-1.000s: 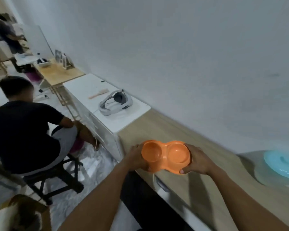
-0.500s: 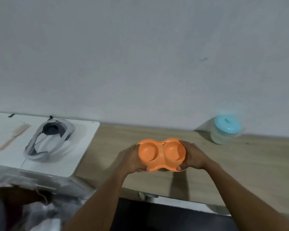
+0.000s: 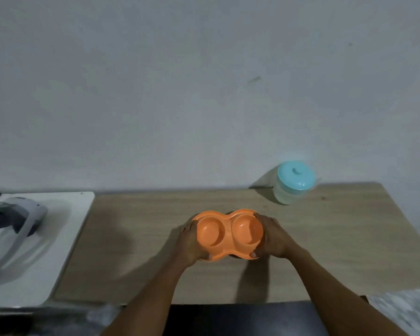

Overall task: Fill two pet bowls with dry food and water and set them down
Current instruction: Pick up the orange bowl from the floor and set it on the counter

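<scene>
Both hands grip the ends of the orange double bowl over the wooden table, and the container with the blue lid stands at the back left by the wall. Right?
Not quite. The head view shows the container with the blue lid at the back right by the wall, not back left. The rest holds: the left hand and right hand grip the ends of the orange double bowl over the wooden table.

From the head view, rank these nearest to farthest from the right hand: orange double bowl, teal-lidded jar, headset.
1. Orange double bowl: held at its right end by the right hand.
2. Teal-lidded jar: back right of the wooden table, by the wall.
3. Headset: far left, on the white surface.
</scene>
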